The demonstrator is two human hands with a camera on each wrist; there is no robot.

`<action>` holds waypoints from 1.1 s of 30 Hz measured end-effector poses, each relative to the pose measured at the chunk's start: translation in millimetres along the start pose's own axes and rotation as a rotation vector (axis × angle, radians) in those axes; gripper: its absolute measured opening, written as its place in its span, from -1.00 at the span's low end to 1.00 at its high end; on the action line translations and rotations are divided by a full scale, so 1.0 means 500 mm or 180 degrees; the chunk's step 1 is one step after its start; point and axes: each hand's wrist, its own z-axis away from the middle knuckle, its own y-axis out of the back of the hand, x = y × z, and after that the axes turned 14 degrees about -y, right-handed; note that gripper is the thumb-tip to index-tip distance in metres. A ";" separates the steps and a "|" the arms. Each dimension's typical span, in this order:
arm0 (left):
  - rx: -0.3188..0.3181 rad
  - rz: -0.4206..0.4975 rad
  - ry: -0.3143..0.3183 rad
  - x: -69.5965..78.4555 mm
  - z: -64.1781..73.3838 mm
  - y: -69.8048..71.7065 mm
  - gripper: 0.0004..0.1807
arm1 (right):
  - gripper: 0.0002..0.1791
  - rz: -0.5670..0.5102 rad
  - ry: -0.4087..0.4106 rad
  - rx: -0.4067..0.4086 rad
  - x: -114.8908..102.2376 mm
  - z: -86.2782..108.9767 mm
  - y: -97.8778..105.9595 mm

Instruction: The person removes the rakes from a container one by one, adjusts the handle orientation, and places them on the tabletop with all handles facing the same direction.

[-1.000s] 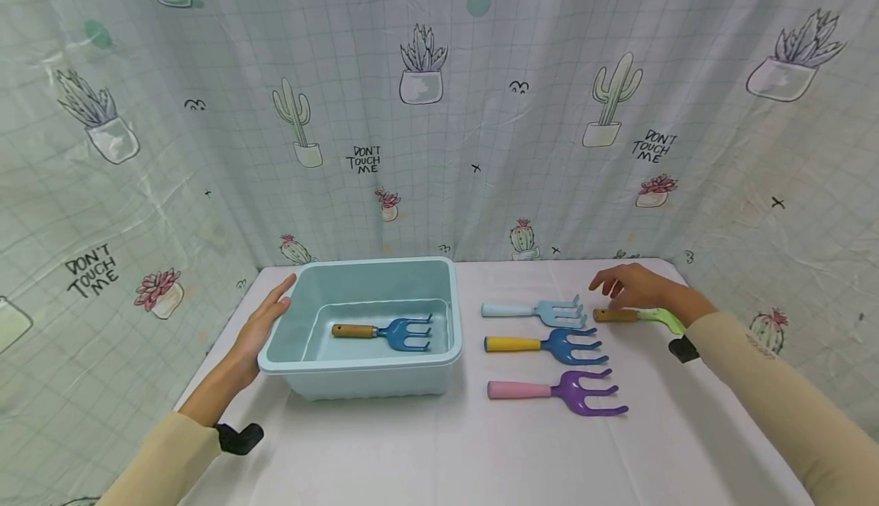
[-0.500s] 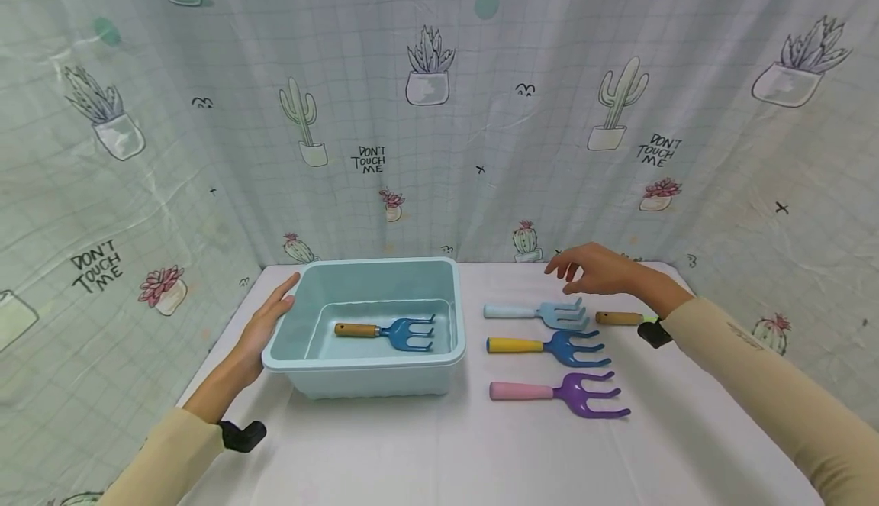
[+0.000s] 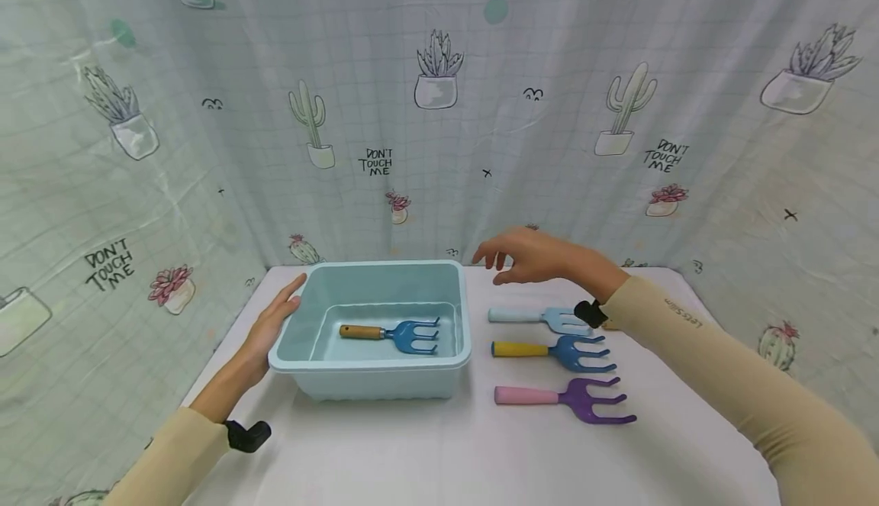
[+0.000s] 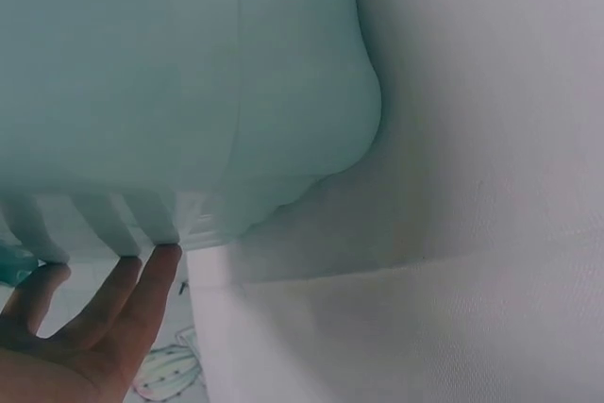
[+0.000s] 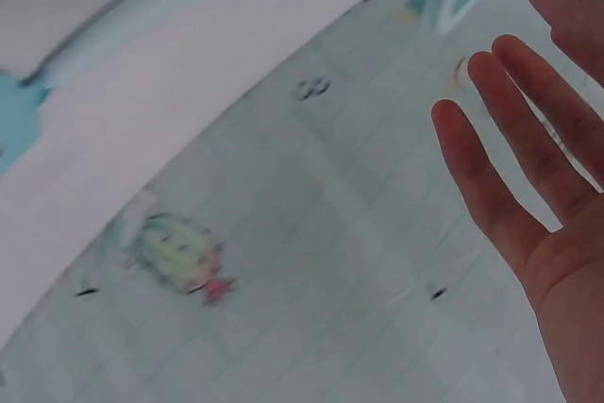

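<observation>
A light blue plastic bin (image 3: 371, 365) stands on the table, and in it lies a hand fork (image 3: 412, 336) with blue tines and a wooden handle. My left hand (image 3: 264, 338) rests against the bin's left side; in the left wrist view its straight fingers (image 4: 142, 304) touch the outer wall. Above the table, just right of the bin, hovers my right hand (image 3: 529, 256), holding nothing, its fingers (image 5: 486, 181) spread and relaxed. Below it lie a pale blue hand fork (image 3: 516, 315), a yellow-handled blue one (image 3: 519, 349) and a pink-handled purple one (image 3: 526, 395).
Behind the right forearm, a bit of wooden handle (image 3: 609, 324) shows; the rest of that tool is hidden. A cactus-printed curtain (image 3: 439, 162) encloses the white table (image 3: 384, 452) at the back and both sides.
My right hand has moved left from above the wooden-handled green tool, past the pale blue fork, toward the bin. Its forearm now covers most of that tool. My left hand stays at the bin.
</observation>
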 end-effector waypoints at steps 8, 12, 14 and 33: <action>-0.0021 0.0029 0.0028 0.000 -0.004 -0.006 -0.34 | -0.52 0.0015 0.0130 -0.0325 -0.122 -0.088 0.002; -0.0045 -0.0002 0.0068 -0.005 -0.002 -0.011 -0.34 | -0.50 -0.0010 0.0194 -0.0496 -0.169 -0.134 -0.019; -0.0031 -0.0016 0.0076 -0.007 -0.002 -0.012 -0.34 | -0.49 -0.0005 0.0215 -0.0546 -0.190 -0.158 -0.033; -0.0006 -0.0029 0.0179 0.002 -0.006 -0.003 -0.34 | -0.42 -0.0306 0.0093 -0.0914 -0.281 -0.315 -0.194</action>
